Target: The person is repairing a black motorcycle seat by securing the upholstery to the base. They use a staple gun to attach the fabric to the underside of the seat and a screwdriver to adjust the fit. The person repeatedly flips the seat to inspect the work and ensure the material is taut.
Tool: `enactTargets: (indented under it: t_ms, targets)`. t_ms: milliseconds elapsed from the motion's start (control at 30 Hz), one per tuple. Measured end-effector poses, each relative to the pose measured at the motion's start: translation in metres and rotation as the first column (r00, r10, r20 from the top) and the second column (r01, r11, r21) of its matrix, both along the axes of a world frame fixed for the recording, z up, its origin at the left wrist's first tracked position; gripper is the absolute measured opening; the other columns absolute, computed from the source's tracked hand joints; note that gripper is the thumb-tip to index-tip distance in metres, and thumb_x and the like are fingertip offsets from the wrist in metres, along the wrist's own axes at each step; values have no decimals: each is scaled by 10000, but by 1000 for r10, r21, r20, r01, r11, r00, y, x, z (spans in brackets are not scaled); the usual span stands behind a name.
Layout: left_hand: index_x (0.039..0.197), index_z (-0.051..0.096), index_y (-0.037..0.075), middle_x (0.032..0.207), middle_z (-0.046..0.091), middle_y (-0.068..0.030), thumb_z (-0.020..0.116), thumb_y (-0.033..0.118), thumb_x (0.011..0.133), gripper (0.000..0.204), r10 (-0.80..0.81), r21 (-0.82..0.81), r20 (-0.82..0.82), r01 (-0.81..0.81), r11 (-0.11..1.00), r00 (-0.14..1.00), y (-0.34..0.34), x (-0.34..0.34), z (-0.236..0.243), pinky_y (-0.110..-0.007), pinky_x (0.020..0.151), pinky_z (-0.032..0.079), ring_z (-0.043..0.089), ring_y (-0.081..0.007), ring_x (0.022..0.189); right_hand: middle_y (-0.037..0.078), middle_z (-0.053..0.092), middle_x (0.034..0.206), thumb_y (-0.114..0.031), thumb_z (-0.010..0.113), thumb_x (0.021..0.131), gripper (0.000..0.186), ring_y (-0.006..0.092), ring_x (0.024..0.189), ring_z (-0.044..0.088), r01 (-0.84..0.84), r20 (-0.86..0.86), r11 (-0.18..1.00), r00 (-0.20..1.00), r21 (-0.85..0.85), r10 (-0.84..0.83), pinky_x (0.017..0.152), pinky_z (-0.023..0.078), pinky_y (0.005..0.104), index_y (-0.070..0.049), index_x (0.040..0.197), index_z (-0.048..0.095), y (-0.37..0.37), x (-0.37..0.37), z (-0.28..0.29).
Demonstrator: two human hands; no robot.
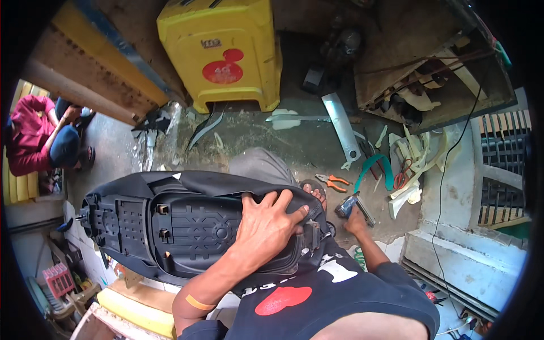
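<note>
A black motorcycle seat (195, 224) lies upside down across my lap, its ribbed plastic base facing up. A black cover (218, 184) wraps over its far edge, loose in folds. My left hand (265, 224) is closed on the edge of this cover near the seat's right part, with the fingertips hooked over it and partly hidden. Off the seat's right end, my right hand (357, 220) grips a blue staple gun (347, 206), held apart from the seat. Orange-handled pliers (333, 182) lie on the floor just beyond the staple gun.
A yellow plastic stool (221, 34) stands ahead. On the floor lie a long blade (303, 118), a metal strip (340, 127), a teal strip (368, 168), red-handled scissors (403, 175) and scraps. A wooden box (419, 96) is far right. Another person (39, 133) sits at left.
</note>
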State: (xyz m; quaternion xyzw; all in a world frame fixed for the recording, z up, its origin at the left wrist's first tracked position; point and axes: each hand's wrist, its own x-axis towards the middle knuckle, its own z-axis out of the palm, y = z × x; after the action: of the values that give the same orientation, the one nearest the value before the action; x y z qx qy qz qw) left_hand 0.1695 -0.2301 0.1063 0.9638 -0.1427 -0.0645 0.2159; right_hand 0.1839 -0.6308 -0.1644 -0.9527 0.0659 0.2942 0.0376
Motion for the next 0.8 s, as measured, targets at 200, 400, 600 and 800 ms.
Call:
enactTargets:
  t_ms: [200,400,600,800]
  targets:
    - [1191,828,251,1045,575,-53,714,215,923,294,97,-15,71,-96,995,993,-1,-14,-4,-608,899,448,651,-248,981,340,648,1299,-117,834,791,962,516,1197,657,193,51,976,979,102,-199,999,523,557,-68,1548,241,-31,-2,-44]
    - [1169,834,221,1103,614,-66,721,167,878,316,169,-28,56,-168,985,984,7,-21,-1,-588,901,489,671,-259,1014,258,731,1053,-292,773,799,584,383,1063,741,95,-64,942,995,321,-79,937,558,476,-23,1270,554,-19,64,25]
    - [1168,836,241,1104,612,-57,723,174,894,303,162,-31,62,-160,987,985,2,-26,2,-611,917,489,679,-249,1005,179,778,898,-232,820,750,408,289,720,757,-435,343,711,896,553,282,714,584,386,20,1062,742,69,82,255]
    - [1175,837,238,1106,600,-61,707,152,900,316,171,-17,120,-170,985,978,0,-26,-5,-622,985,474,672,-248,1038,165,763,846,-228,876,695,472,375,734,748,-817,398,345,539,461,742,675,606,447,-69,1122,754,142,92,363]
